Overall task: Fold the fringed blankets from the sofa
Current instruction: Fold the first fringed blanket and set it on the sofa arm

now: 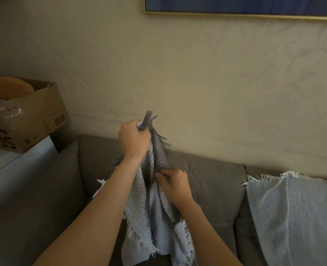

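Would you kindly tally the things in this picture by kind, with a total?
Fringed blankets: 2 (held blanket, draped blanket)
Sofa: 1
Cardboard box: 1
Framed picture: 1
Total: 5

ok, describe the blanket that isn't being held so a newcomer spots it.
Start at the grey sofa under the framed picture. On its right end, a pale blue waffle-weave blanket is draped over the backrest, white fringe along the top. Unlike the grey-and-blue blanket gripped by the left hand and right hand, it lies spread out.
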`<state>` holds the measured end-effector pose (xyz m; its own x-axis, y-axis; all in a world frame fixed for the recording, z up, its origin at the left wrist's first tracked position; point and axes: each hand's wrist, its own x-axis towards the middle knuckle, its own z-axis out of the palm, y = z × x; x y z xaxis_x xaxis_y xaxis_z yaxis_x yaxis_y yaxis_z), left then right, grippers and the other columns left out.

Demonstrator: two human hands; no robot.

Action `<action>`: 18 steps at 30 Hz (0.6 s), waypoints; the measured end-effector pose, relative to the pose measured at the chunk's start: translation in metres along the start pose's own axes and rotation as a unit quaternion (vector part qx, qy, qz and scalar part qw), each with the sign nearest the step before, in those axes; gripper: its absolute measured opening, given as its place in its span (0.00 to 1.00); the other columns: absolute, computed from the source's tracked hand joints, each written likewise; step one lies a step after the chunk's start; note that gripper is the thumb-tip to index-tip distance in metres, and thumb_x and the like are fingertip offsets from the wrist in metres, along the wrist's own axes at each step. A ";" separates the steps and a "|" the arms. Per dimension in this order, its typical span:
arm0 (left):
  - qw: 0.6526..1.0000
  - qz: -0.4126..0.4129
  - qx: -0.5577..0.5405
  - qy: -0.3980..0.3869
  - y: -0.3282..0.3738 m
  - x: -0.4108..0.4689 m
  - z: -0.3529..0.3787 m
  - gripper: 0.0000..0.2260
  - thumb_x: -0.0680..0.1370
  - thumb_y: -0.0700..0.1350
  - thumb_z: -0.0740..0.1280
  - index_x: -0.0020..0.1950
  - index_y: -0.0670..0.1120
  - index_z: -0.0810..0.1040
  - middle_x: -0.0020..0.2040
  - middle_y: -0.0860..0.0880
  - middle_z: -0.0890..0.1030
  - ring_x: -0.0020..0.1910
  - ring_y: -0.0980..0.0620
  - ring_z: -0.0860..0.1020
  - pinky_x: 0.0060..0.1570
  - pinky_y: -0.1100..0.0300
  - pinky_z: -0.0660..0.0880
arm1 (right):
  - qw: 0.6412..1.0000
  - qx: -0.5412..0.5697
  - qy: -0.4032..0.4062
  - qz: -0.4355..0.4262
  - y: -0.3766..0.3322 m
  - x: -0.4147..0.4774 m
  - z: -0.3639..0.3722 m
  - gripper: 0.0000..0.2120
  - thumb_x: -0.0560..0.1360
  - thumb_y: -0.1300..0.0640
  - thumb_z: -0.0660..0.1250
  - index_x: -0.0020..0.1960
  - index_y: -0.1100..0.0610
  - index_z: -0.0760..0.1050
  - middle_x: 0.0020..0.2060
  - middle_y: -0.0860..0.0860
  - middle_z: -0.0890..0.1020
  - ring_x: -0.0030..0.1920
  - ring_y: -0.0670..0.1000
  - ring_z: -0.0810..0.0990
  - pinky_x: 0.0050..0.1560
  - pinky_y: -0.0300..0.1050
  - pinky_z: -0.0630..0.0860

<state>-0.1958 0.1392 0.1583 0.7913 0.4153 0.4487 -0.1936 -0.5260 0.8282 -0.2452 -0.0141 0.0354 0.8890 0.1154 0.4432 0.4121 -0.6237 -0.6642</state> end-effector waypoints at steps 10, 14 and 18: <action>0.999 0.025 -0.011 -0.026 0.009 -0.010 0.009 0.23 0.78 0.41 0.71 0.28 0.46 0.64 0.24 0.51 0.60 0.30 0.50 0.56 0.31 0.53 0.54 | 0.988 -0.067 0.034 0.132 -0.005 -0.008 0.014 0.22 0.71 0.32 0.66 0.43 0.50 0.84 0.34 0.46 0.83 0.34 0.49 0.81 0.34 0.47 0.81; 0.999 0.017 -0.025 -0.024 0.006 -0.009 0.011 0.22 0.78 0.42 0.71 0.29 0.43 0.64 0.25 0.50 0.61 0.32 0.50 0.56 0.31 0.54 0.55 | 0.985 -0.073 0.020 0.157 -0.004 -0.006 0.016 0.14 0.69 0.43 0.66 0.37 0.54 0.77 0.30 0.47 0.78 0.30 0.52 0.77 0.30 0.48 0.78; 0.999 0.012 -0.027 -0.018 -0.001 -0.005 0.014 0.20 0.78 0.44 0.71 0.31 0.39 0.68 0.26 0.43 0.64 0.32 0.48 0.57 0.31 0.53 0.58 | 0.985 -0.060 -0.001 0.165 0.001 -0.005 0.012 0.09 0.68 0.49 0.66 0.33 0.52 0.73 0.30 0.47 0.76 0.30 0.54 0.75 0.30 0.44 0.71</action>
<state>-0.1915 0.1267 0.1506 0.8064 0.3758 0.4567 -0.2430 -0.4935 0.8351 -0.2469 -0.0061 0.0259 0.9710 -0.1064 0.2142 0.0754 -0.7139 -0.6962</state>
